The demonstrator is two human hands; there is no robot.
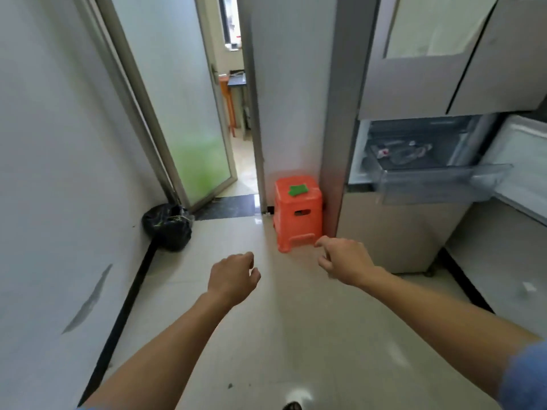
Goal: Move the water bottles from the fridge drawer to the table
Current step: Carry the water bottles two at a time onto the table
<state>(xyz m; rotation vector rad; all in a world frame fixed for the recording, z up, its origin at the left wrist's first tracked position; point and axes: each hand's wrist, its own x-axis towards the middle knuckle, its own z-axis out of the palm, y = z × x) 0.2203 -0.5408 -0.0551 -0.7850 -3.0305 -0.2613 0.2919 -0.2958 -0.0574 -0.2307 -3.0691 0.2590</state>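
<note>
The fridge (399,232) stands at the right with its lower door swung open. A clear plastic drawer (429,182) is pulled out of it. Several clear water bottles (405,152) lie inside the drawer, blurred. My left hand (233,276) hangs over the floor with loosely curled fingers and holds nothing. My right hand (343,258) is stretched forward, below and left of the drawer, fingers loosely curled and empty. No table is in view.
An orange plastic stool (297,214) with a green item on top stands against the fridge's left side. A black rubbish bag (167,226) sits in the left corner. A glass door (189,113) stands open onto a passage ahead.
</note>
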